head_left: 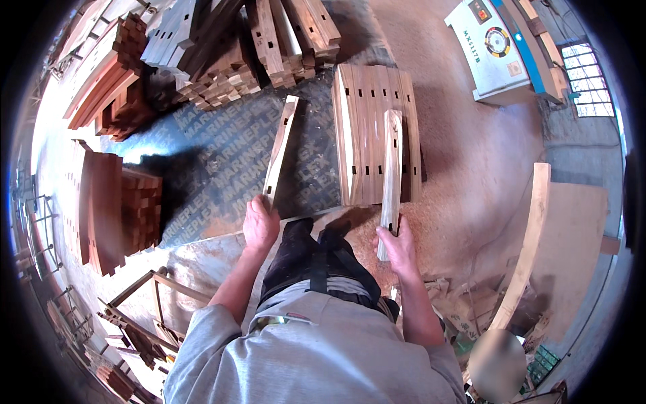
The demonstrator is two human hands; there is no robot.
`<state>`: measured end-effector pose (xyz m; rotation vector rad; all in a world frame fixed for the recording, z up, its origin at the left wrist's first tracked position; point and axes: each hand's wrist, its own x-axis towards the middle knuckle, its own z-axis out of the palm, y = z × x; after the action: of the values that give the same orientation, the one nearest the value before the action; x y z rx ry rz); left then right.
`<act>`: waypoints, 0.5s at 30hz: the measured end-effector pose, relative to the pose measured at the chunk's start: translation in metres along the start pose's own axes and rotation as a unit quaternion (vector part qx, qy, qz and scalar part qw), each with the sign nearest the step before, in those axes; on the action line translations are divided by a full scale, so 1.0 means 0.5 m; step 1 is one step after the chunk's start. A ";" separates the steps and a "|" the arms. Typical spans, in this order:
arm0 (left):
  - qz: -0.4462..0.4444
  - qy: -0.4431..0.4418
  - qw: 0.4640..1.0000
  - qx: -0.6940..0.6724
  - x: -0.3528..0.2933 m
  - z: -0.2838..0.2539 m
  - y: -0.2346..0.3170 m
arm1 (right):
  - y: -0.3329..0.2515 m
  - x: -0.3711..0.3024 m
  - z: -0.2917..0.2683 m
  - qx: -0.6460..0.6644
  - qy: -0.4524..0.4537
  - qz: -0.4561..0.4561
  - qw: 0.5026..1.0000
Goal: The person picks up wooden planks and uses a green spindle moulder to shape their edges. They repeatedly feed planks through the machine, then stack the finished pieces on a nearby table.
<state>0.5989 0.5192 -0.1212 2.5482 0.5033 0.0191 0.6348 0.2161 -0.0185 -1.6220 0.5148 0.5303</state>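
Observation:
In my left hand (261,222) I grip the near end of a slim wooden slat (280,151) with slots cut in it; it points away from me above the dark sheet. My right hand (398,244) is closed around the lower part of a second slotted slat (392,161). That one reaches out over a stack of slotted wooden boards (363,135) and hides part of its right side. The stack's slots run in two rows, one toward its far end and one toward its near end.
A dark printed plywood sheet (229,161) covers the floor ahead. Piles of slotted timber (269,40) lie at the back, reddish boards (104,209) at the left. A white and blue machine (494,54) stands back right. A long curved wooden piece (528,249) and a person (498,367) are at right.

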 end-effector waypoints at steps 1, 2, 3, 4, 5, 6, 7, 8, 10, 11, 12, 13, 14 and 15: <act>0.006 0.003 1.000 0.001 0.002 -0.004 -0.004 | 0.002 0.002 0.002 0.000 -0.012 -0.006 1.000; 0.007 -0.002 0.999 0.046 0.004 0.007 -0.020 | 0.002 0.003 0.001 -0.003 -0.013 -0.013 1.000; 0.004 -0.022 0.997 0.070 0.009 -0.001 -0.013 | -0.001 0.004 -0.005 -0.007 -0.010 -0.021 1.000; 0.000 -0.028 0.998 0.063 0.006 -0.013 -0.002 | -0.013 -0.002 -0.008 -0.030 -0.005 -0.004 1.000; 0.013 -0.023 0.999 0.041 0.007 -0.019 0.000 | -0.015 -0.003 -0.009 -0.014 -0.015 -0.009 1.000; 0.008 -0.016 0.999 0.043 0.008 -0.016 -0.010 | -0.010 0.001 -0.011 -0.019 -0.015 -0.004 1.000; 0.003 -0.009 0.999 0.044 0.010 -0.010 -0.013 | -0.005 0.003 -0.017 -0.023 -0.015 0.002 1.000; 0.006 -0.013 0.999 0.050 0.011 -0.011 -0.016 | -0.002 0.003 -0.016 -0.014 -0.011 -0.006 1.000; 0.011 -0.018 0.998 0.061 0.016 -0.010 -0.014 | 0.001 0.002 -0.018 0.003 -0.005 -0.022 1.000; 0.006 -0.029 0.997 0.065 0.021 -0.012 -0.012 | 0.005 0.003 -0.019 -0.016 0.009 -0.013 1.000; 0.001 -0.039 0.997 0.068 0.026 -0.015 -0.010 | 0.011 0.003 -0.021 -0.036 0.022 -0.005 0.999; -0.005 -0.050 0.996 0.072 0.031 -0.017 -0.008 | 0.014 0.003 -0.024 -0.056 0.035 0.004 0.998; 0.003 -0.038 0.997 0.066 0.037 -0.018 -0.003 | 0.015 0.003 -0.027 -0.062 0.030 0.007 0.998; 0.011 -0.026 0.998 0.059 0.047 -0.019 0.005 | 0.015 0.003 -0.032 -0.067 0.026 0.009 0.997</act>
<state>0.6205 0.5305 -0.1140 2.6622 0.4699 -0.0709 0.6323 0.1993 -0.0239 -1.7639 0.5429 0.5464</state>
